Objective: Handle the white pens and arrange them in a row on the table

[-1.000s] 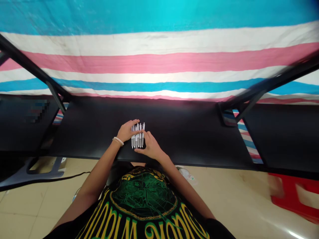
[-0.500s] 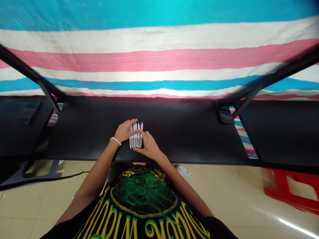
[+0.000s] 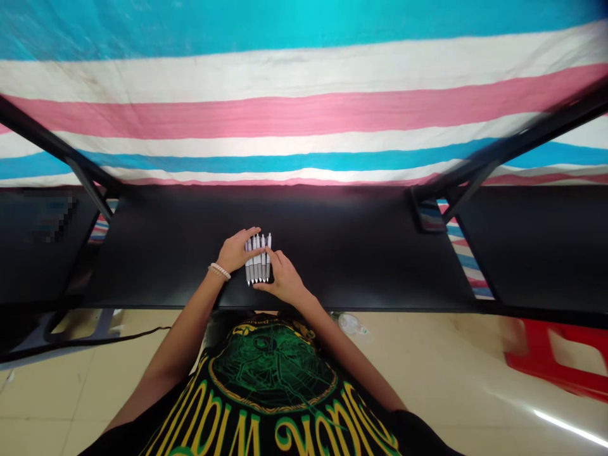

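A bundle of several white-and-grey retractable pens (image 3: pixel 257 258) lies side by side on the black tabletop (image 3: pixel 365 253), tips toward me. My left hand (image 3: pixel 235 250), with a beaded bracelet at the wrist, presses its fingers over the left side of the bundle. My right hand (image 3: pixel 282 275) comes in from the lower right, its fingers over the pens' right side and its thumb under their lower ends. The two hands hold the bundle between them, hiding parts of the pens.
A striped cyan, white and pink tarpaulin (image 3: pixel 304 107) hangs behind the table, crossed by dark metal frame bars (image 3: pixel 508 145). Below the table edge are a tiled floor, a black cable (image 3: pixel 123 335), a plastic bottle (image 3: pixel 350 324) and a red plastic stool (image 3: pixel 555 358).
My head has tilted a little, shifting the backdrop in view. The hands and pens sit slightly further left, with the hold on the bundle looking unchanged.
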Motion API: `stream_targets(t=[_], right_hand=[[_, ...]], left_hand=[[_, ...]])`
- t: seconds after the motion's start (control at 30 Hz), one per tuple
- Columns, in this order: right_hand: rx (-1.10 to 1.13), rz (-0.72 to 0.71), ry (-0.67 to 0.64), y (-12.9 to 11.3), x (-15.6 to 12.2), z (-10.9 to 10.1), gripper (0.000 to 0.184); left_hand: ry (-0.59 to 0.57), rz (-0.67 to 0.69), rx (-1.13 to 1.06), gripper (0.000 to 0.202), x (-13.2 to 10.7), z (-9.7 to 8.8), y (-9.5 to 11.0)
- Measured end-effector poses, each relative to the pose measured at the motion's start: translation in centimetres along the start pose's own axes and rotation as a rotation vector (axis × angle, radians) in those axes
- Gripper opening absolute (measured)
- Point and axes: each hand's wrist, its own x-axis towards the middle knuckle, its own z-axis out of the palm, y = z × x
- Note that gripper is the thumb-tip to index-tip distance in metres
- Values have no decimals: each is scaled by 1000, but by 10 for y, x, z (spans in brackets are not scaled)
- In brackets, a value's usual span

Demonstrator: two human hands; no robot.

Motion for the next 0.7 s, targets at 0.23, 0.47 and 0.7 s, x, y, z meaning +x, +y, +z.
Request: stream_targets(t=[0.23, 0.47, 0.7], right_hand=[[22, -17, 2, -2, -2, -3, 104], [73, -50, -46, -1, -2, -12, 104], [61, -48, -22, -1, -2, -8, 96]], left_hand=[[3, 2, -15, 67, 0, 1, -1], [5, 2, -15, 66, 0, 2, -2], [11, 14, -17, 65, 0, 2, -1]])
